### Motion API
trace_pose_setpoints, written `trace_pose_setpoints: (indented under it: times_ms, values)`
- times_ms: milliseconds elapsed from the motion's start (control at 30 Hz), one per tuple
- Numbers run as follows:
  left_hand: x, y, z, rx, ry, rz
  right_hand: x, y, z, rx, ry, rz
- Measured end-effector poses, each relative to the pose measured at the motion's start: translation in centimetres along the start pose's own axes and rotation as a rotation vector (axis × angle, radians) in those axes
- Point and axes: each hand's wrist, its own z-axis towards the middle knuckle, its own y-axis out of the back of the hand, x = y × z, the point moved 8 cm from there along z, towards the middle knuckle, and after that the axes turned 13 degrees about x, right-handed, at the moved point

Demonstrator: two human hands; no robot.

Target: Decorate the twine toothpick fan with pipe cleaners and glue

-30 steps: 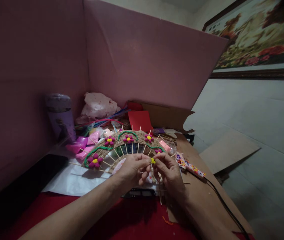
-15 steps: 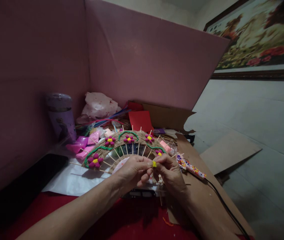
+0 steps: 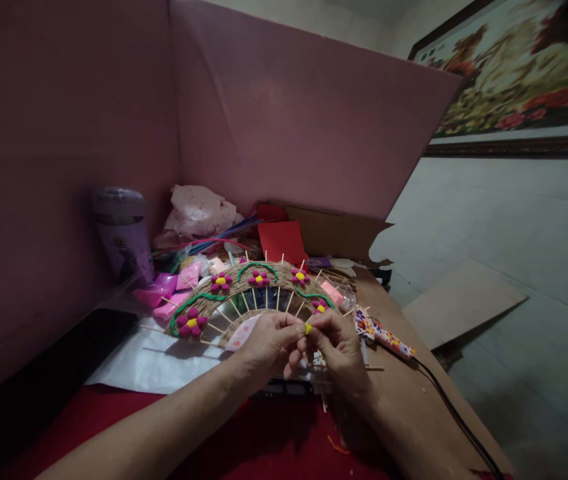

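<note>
Both hands (image 3: 304, 340) pinch yellow clay bit (image 3: 308, 328) w/ fingertips, near woven arch (image 3: 244, 290).

Bare forearms lead to the bare left hand (image 3: 267, 343) and right hand (image 3: 341, 347).

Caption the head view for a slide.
The left hand and right hand pinch a yellow lump before a twine arch with pink flowers.

Woven fan (image 3: 244, 293) and craft clutter (image 3: 199, 227) crowd the back; red cloth (image 3: 264, 440) in front lies open.
</note>
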Motion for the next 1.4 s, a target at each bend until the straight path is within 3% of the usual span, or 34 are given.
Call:
trace_pose_setpoints:
  times_ms: [200,400,500,700,1000,1400]
  values:
    - [-0.7,0.6,-0.4,-0.165,-0.076,0.185,-0.5,-0.2,-0.4,-0.043,-0.056,-0.055]
    - [-0.7,0.5,-0.6,-0.262,-0.157,0.387,-0.4,-0.3,-0.7,-0.093,-0.026,-0.127]
    - [-0.3,0.6,-0.5,-0.256,-0.130,0.304,-0.5,-0.3,-0.7,-0.087,-0.038,-0.123]
    - [-0.5,0.4,-0.3,-0.187,-0.103,0.082,-1.4,-0.6,-0.3,-0.002,-0.081,0.093]
    - [-0.9,1.0,-0.6,-0.274,-0.130,0.127,-1.4,0.0,0.0,-0.033,-0.085,0.082]
    - [-1.1,1.2,-0.6,-0.264,-0.125,0.181,-1.5,0.1,0.2,0.006,-0.096,0.092]
